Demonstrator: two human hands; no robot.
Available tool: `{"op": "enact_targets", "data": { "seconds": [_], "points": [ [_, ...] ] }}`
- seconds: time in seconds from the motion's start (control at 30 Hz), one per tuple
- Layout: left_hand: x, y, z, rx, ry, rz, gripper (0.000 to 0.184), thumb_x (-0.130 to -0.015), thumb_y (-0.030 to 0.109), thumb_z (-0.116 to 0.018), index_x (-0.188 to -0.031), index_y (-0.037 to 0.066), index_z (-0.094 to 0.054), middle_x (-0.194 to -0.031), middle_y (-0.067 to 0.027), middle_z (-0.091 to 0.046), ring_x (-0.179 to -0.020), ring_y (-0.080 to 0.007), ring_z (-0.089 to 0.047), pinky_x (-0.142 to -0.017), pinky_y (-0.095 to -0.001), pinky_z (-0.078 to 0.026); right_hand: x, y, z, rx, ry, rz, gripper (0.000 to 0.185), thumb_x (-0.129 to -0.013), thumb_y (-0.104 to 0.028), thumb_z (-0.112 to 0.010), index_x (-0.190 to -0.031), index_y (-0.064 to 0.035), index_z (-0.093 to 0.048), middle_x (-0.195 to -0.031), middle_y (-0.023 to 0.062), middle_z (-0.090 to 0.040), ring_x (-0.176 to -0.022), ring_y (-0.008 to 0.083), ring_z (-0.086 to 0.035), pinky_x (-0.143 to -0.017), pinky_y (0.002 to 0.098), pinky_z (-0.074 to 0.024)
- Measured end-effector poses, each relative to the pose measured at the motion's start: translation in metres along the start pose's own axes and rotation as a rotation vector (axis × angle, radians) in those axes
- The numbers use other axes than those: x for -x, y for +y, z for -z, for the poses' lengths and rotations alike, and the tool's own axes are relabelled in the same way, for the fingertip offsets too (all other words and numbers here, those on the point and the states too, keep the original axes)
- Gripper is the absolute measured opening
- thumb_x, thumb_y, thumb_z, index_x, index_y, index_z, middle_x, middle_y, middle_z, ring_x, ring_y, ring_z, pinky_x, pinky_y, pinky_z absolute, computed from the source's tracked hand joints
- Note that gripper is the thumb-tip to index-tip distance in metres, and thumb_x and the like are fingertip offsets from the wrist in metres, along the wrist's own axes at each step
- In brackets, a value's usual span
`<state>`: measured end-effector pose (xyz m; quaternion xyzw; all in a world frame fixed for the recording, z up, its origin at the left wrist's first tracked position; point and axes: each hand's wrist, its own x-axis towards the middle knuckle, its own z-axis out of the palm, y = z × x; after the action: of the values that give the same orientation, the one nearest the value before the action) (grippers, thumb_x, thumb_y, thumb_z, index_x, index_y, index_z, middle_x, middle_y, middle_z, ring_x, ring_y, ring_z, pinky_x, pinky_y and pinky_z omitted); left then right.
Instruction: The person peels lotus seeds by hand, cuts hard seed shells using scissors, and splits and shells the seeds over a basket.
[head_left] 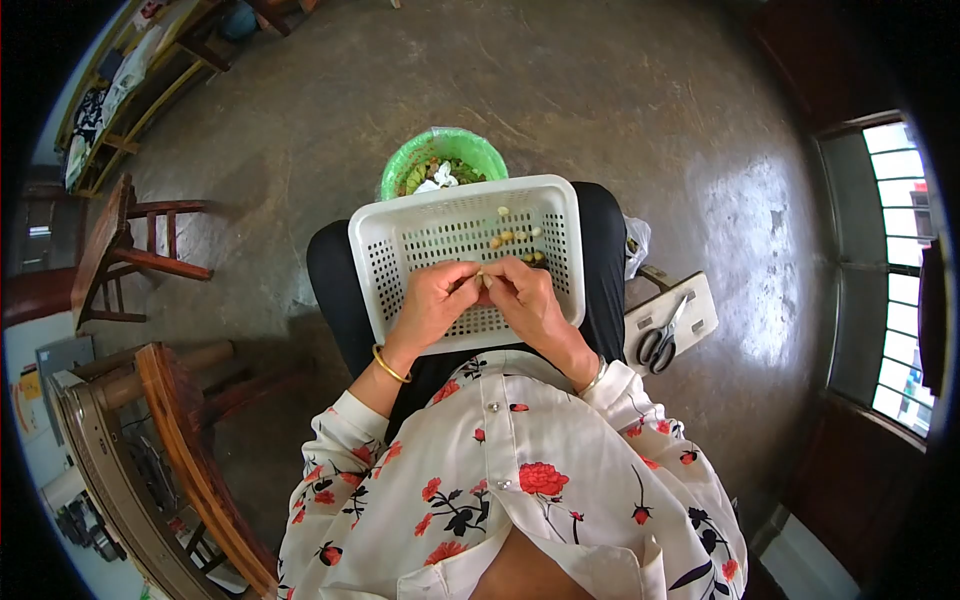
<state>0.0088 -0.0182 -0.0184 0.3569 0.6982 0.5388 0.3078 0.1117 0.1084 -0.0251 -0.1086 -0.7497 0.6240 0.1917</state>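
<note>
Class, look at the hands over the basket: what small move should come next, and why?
The left hand and right hand should probably gently part the pale piece: they seem to pinch it from opposite sides, and the basket beneath, already holding loose pieces, could catch whatever drops.

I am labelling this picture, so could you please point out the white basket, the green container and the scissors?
White basket [455, 206]: head view, inside of its far wall.
Green container [483, 152]: head view, inner wall, far right part.
Scissors [669, 333]: head view, where handles meet blades.
</note>
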Motion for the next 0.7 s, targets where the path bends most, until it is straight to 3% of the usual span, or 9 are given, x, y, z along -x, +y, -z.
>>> {"op": "enact_targets", "data": {
  "seconds": [0.2,0.4,0.5,0.57,0.7],
  "points": [
    [-0.003,-0.002,-0.01,-0.004,0.101,0.048,0.014,-0.083,0.006,-0.057,-0.092,-0.003,-0.061,-0.074,-0.0082,-0.061,-0.065,-0.0118,-0.056,-0.061,-0.0251,-0.045,0.001,0.008,-0.002,0.009,0.027,-0.123,0.005,-0.083,0.004,-0.054,-0.088,0.0038,-0.055,-0.072,0.0124,-0.064,-0.066,0.0154,-0.065,-0.06,0.0255,-0.0512],
    [-0.001,-0.001,0.0,0.133,0.085,0.021,0.017,-0.085,0.006,-0.056,-0.096,-0.004,-0.063,-0.076,-0.0018,-0.06,-0.066,-0.0058,-0.05,-0.059,-0.0211,-0.042,0.002,0.003,0.0,-0.343,0.058,-0.25,0.005,-0.088,0.002,-0.052,-0.089,0.0054,-0.056,-0.08,0.0097,-0.065,-0.073,0.0145,-0.065,-0.067,0.0262,-0.0546],
    [0.002,0.0,0.006,0.2,0.022,0.064,0.019,-0.087,0.008,-0.056,-0.1,-0.004,-0.063,-0.078,-0.0002,-0.06,-0.067,-0.005,-0.051,-0.059,-0.0195,-0.042,0.003,0.002,0.007,-0.453,-0.001,-0.311,0.008,-0.09,-0.001,-0.05,-0.093,0.0049,-0.055,-0.087,0.0114,-0.064,-0.076,0.0168,-0.065,-0.07,0.0286,-0.0559],
    [0.003,0.005,0.009,0.389,-0.013,0.225,0.02,-0.088,0.009,-0.055,-0.102,-0.002,-0.063,-0.078,-0.0003,-0.06,-0.063,-0.003,-0.047,-0.054,-0.0179,-0.039,0.0,0.0,0.015,-0.653,-0.087,-0.406,0.012,-0.093,-0.006,-0.049,-0.099,0.0033,-0.053,-0.093,0.0118,-0.063,-0.081,0.0177,-0.065,-0.073,0.0298,-0.0554],
    [0.004,0.001,0.008,0.508,-0.009,0.303,0.021,-0.088,0.011,-0.056,-0.104,-0.001,-0.063,-0.077,0.0003,-0.06,-0.057,-0.0011,-0.042,-0.05,-0.0168,-0.034,-0.001,0.001,0.017,-0.729,-0.085,-0.436,0.015,-0.095,-0.009,-0.046,-0.102,0.0013,-0.052,-0.092,0.0119,-0.064,-0.08,0.0186,-0.065,-0.074,0.0314,-0.0554]
  ]
}}
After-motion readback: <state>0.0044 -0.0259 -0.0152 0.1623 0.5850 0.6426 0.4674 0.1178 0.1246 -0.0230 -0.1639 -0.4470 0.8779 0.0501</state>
